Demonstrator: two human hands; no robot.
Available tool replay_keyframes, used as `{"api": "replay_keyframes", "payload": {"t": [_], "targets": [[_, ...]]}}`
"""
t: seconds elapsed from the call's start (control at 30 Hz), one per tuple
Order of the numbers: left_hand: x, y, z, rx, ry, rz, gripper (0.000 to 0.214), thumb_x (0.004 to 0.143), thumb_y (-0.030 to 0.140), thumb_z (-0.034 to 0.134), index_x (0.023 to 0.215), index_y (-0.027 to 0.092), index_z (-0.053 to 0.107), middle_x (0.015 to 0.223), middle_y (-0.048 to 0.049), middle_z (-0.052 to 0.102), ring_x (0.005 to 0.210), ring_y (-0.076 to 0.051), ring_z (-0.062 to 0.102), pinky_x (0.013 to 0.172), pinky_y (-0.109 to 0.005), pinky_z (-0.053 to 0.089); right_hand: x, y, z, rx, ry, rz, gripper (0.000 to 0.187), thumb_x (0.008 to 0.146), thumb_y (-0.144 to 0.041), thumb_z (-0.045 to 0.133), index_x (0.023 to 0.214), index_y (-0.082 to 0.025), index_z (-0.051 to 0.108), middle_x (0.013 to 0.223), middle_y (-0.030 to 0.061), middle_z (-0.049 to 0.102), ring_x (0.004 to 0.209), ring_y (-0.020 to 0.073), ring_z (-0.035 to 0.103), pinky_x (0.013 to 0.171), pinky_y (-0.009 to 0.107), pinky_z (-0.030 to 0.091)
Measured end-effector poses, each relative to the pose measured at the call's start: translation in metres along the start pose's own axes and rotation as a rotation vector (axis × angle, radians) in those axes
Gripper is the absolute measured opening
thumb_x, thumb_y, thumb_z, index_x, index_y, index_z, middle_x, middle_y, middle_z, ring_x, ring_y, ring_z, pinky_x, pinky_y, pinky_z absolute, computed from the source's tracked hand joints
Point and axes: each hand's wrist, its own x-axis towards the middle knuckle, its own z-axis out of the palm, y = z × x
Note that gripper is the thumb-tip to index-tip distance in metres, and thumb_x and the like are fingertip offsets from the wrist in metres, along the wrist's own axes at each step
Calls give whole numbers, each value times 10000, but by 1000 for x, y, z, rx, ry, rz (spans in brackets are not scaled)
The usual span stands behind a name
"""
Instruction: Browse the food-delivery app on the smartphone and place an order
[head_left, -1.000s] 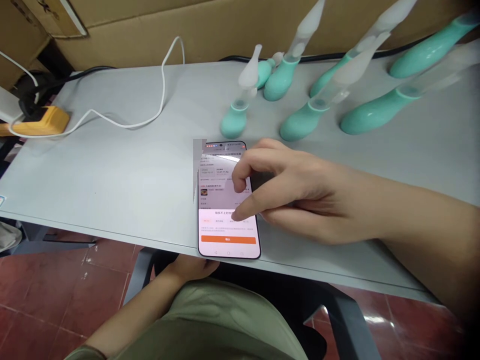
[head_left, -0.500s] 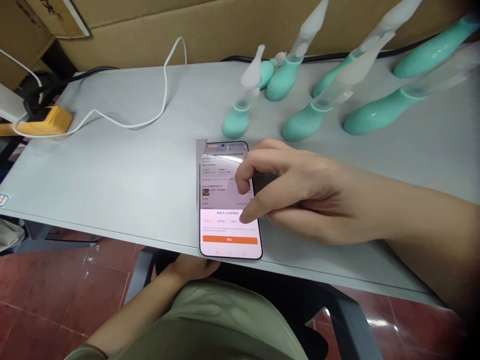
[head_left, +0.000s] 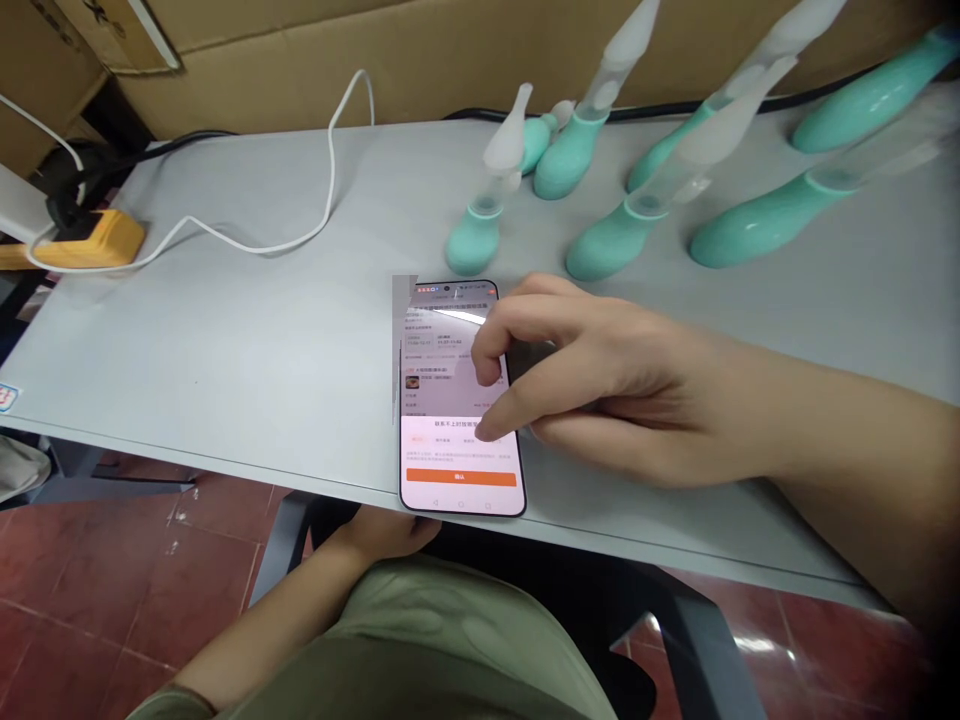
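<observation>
One smartphone (head_left: 457, 400) lies flat on the grey table (head_left: 225, 340), its lit screen facing up and its near end just over the table's front edge; the right hand (head_left: 600, 390) rests over the phone's right side, grasping nothing, fingers loosely curled, with the thumb tip (head_left: 491, 428) on the screen and the index finger (head_left: 487, 350) bent above it; the left hand (head_left: 386, 530) sits below the table edge, just under the phone's near end, on the lap, and whether it grips anything cannot be told; beyond the phone stand several teal bulb-shaped pieces with translucent nozzles (head_left: 480, 215), well apart from the hand; a white cable (head_left: 330, 190) runs across the table to a yellow power strip (head_left: 94, 240) at the left; cardboard boxes (head_left: 375, 50) back the table.
</observation>
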Motion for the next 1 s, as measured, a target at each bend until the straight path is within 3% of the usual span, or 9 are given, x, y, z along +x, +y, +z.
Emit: {"api": "replay_keyframes", "payload": {"t": [0.4,0.57,0.73,1.0], "targets": [[2,2,-1,18,3,1,567,969,298,618,1532,226,600,1441,-110,709,1426,-353,605,1202,-546,527,0,-2,2,-3,-25,27,346,946,-58,533,1011,-247,815,1031,68,634,962,201,546,898,392,493],[5,3,-4,2,59,23,522,976,288,599,1481,159,639,1407,-143,724,1426,-354,603,1197,-529,538,1,-4,0,-24,-43,37,331,949,-73,549,1049,-242,815,1052,73,630,992,212,539,899,402,491],[3,4,-1,13,-1,-17,547,965,313,628,1502,209,626,1449,-118,702,1443,-360,587,1209,-541,522,0,-4,2,-30,-41,30,341,960,-77,536,1070,-244,813,1102,87,617,1032,222,525,890,405,475],[0,0,1,-3,-12,-16,565,972,303,617,1529,216,594,1433,-115,713,1404,-345,626,1182,-519,552,-5,4,2,-43,76,27,351,962,-99,538,1003,-310,816,1073,58,636,1007,215,557,891,405,465]]}}
